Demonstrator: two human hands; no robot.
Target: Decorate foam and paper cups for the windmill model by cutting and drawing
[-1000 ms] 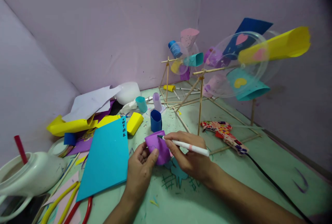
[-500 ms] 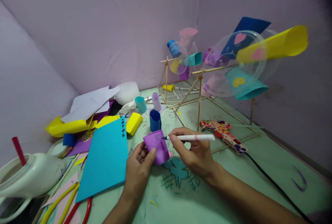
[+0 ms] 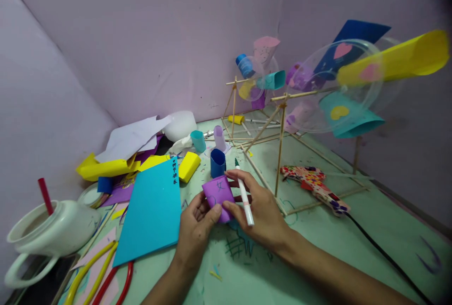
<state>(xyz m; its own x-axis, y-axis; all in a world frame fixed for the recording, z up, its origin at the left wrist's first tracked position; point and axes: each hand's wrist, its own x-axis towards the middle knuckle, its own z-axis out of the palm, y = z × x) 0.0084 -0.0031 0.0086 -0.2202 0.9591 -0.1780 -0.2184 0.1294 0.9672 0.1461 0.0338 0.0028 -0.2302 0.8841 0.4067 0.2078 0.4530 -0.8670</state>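
Between my two hands is a small purple paper tube [image 3: 218, 197], somewhat flattened, with a dark character drawn near its upper edge. My left hand [image 3: 197, 232] grips its left side, thumb on the front. On the right side, the fingers and thumb of my right hand [image 3: 263, 206] also touch the tube. A white marker [image 3: 244, 196] is held in that same hand, its uncapped dark green tip pointing up and away from the paper. Just behind stands a dark blue paper tube [image 3: 218, 163]. To the left lies a yellow paper tube [image 3: 189, 167].
A turquoise card [image 3: 148, 215] with black characters lies left, near a white teapot [image 3: 52, 229] and yellow-handled scissors [image 3: 90, 267]. At right are two stick-framed wheels with paper cups [image 3: 282, 149] and a patterned glue gun [image 3: 314, 187] with a black cord.
The marker tip has left the purple tube, and the marker has swung upright in my right hand. My right fingers have closed on the tube's right side. The view has shifted slightly left.
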